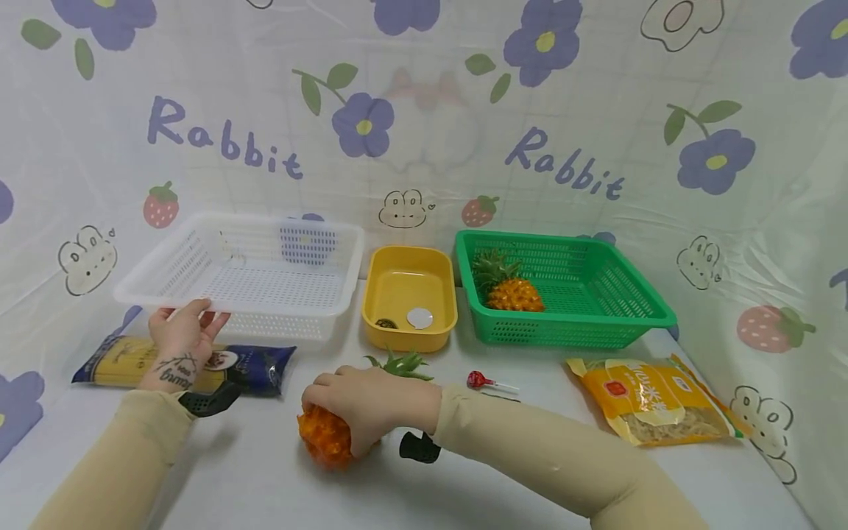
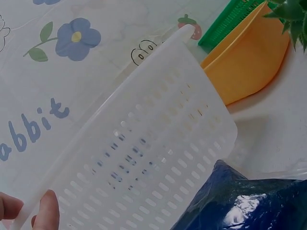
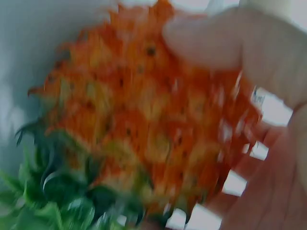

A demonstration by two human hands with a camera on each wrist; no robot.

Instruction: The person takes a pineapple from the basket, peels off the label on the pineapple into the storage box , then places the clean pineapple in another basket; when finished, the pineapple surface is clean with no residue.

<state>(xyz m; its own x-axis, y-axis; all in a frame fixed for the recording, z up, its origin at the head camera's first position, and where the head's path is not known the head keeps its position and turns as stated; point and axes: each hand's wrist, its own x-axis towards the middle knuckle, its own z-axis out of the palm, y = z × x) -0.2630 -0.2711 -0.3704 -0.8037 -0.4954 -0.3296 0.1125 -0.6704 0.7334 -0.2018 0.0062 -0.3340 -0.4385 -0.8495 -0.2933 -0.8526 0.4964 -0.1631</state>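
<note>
With thumb and fingers on either side of the rim, my left hand (image 1: 182, 335) pinches the near edge of a white plastic basket (image 1: 285, 324); the left wrist view shows the thumb and finger at its rim (image 2: 29, 211). Below that hand lies a blue-and-yellow pasta packet (image 1: 255, 368), partly covered by the wrist. My right hand (image 1: 371, 405) grips an orange pineapple (image 1: 324, 438) from above, at the table's middle. Its green leaves (image 1: 400, 364) stick out behind the hand. In the right wrist view the thumb lies across the pineapple's bumpy skin (image 3: 148, 124).
A yellow tub (image 1: 407, 338) holds a white disc (image 1: 419, 318) and a small dark round item (image 1: 386, 323). The green basket (image 1: 556, 327) has another pineapple (image 1: 517, 294) inside. A red lollipop (image 1: 477, 380) and a yellow food bag (image 1: 662, 397) lie on the right.
</note>
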